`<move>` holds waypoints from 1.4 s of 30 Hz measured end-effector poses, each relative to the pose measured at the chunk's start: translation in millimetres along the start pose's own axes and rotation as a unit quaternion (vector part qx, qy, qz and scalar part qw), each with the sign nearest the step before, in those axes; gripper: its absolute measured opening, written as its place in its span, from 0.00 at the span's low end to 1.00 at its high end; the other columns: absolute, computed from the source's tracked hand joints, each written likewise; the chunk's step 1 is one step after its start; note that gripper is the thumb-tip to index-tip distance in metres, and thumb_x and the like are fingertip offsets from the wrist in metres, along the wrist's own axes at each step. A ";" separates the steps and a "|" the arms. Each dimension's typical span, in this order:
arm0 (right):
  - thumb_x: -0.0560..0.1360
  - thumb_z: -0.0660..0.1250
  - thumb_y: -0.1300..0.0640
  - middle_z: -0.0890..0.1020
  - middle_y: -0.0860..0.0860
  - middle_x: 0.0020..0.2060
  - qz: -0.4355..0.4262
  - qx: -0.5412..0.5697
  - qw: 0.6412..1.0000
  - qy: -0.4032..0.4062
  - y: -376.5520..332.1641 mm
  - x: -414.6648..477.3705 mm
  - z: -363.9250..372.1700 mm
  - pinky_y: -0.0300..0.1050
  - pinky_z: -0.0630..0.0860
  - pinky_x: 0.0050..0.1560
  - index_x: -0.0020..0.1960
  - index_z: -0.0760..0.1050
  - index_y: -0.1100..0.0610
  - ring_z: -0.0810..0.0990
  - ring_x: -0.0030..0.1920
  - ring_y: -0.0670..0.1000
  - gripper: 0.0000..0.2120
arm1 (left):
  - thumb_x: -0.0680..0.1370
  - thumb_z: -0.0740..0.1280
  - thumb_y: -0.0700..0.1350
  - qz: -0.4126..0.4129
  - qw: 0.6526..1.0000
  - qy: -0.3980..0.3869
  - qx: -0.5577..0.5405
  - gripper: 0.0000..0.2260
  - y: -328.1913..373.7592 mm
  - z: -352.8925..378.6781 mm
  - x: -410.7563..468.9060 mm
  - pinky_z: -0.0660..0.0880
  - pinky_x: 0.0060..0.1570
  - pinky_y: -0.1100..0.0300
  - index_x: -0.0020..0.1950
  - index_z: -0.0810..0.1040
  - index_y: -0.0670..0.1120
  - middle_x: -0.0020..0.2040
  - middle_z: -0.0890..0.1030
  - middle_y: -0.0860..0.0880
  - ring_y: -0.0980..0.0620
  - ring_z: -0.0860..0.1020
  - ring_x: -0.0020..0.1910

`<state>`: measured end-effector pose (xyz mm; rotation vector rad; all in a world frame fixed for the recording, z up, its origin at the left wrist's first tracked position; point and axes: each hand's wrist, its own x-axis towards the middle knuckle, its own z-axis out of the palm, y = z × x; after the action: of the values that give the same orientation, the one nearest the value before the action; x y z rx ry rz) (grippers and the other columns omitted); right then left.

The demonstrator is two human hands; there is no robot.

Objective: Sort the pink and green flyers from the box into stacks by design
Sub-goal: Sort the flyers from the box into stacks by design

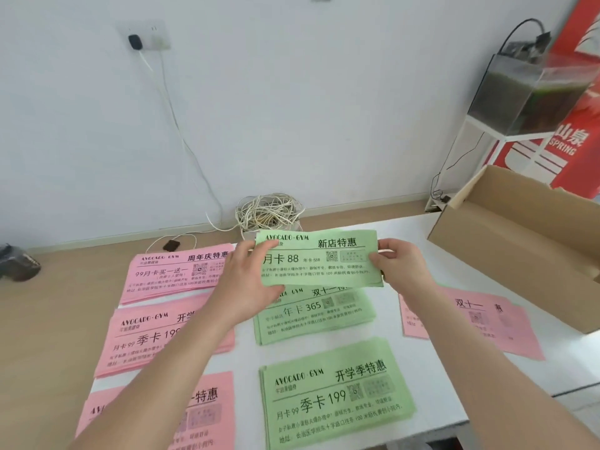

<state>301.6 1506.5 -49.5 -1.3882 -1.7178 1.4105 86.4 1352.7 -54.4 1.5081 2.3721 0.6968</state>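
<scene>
Far left edge: dark object [18, 263] on the tan surface, too blurred to identify.

Left of centre: three pink piles in a column. These are the upper pink stack [168, 274], the middle pink stack [146, 339], and the lower pink stack [207, 410] at the bottom edge. The left forearm crosses the middle and lower ones.

Centre: left hand [246, 287] pinches the left edge of the green flyer [319, 261], thumb on top, fingers curled beneath. The flyer is held in the air just above frame centre. It overlaps the top edge of the upper green stack [318, 315]. The lower green stack [334, 394] lies flat on the white table [454, 368], apart from the upper one. A cable coil [269, 216] sits behind, at the wall.

Right of centre: right hand [399, 267] pinches the flyer's right edge, thumb on top.

Right: loose pink stack [480, 316] with sheets fanned, partly under the right forearm and beside the open cardboard box [519, 241].

Upper right: glass tank [526, 92] on a white stand.
</scene>
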 end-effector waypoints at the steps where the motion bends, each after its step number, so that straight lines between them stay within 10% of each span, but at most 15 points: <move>1: 0.77 0.64 0.66 0.84 0.54 0.41 -0.001 -0.006 1.000 -0.004 -2.4 16.5 4.3 0.45 0.74 0.36 0.50 0.78 0.59 0.80 0.35 0.50 0.06 | 0.69 0.74 0.50 -0.017 1.000 0.001 -0.005 0.35 -1.5 3.4 13.4 0.62 0.66 0.54 0.72 0.63 0.57 0.67 0.63 0.50 0.48 0.64 0.67; 8: 0.76 0.59 0.64 0.83 0.53 0.44 -0.025 -0.148 0.988 -0.035 9.1 107.0 39.5 0.41 0.72 0.35 0.54 0.78 0.56 0.80 0.43 0.55 0.12 | 0.72 0.71 0.47 -0.118 0.988 -0.054 0.086 0.26 -13.9 35.9 67.1 0.65 0.63 0.55 0.69 0.69 0.53 0.67 0.67 0.47 0.46 0.68 0.65; 14: 0.77 0.61 0.58 0.75 0.57 0.58 -0.065 -0.367 0.927 -0.046 35.1 126.2 49.2 0.49 0.72 0.55 0.68 0.70 0.52 0.73 0.59 0.60 0.20 | 0.76 0.64 0.46 -0.096 0.980 -0.042 0.169 0.20 -14.8 60.4 66.7 0.65 0.63 0.54 0.68 0.70 0.51 0.68 0.66 0.46 0.45 0.64 0.66; 25: 0.76 0.63 0.60 0.73 0.57 0.61 -0.087 -0.324 0.938 -0.082 30.1 105.6 39.2 0.50 0.70 0.61 0.72 0.64 0.55 0.73 0.61 0.58 0.25 | 0.77 0.63 0.47 -0.103 0.984 -0.033 0.139 0.18 -17.3 62.4 63.7 0.64 0.63 0.55 0.67 0.71 0.50 0.66 0.69 0.46 0.46 0.67 0.64; 32: 0.77 0.63 0.60 0.79 0.46 0.51 -0.134 -0.320 0.938 -0.017 37.1 -14.5 -32.0 0.45 0.72 0.52 0.61 0.75 0.50 0.78 0.52 0.49 0.14 | 0.77 0.65 0.45 0.046 0.999 0.008 0.020 0.09 40.0 43.6 8.0 0.64 0.58 0.65 0.55 0.78 0.52 0.58 0.74 0.59 0.58 0.71 0.59; 42: 0.79 0.61 0.55 0.69 0.43 0.69 0.010 -0.408 0.909 0.085 102.7 -130.1 -105.4 0.40 0.61 0.67 0.71 0.67 0.49 0.65 0.70 0.48 0.21 | 0.80 0.58 0.49 0.232 0.963 -0.138 0.015 0.12 129.5 95.9 -49.0 0.61 0.61 0.66 0.62 0.74 0.55 0.64 0.72 0.61 0.60 0.67 0.64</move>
<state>475.8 1422.3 -83.0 -1.8628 -2.2831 0.5205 251.8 1379.3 -72.1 2.0526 1.8483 0.4985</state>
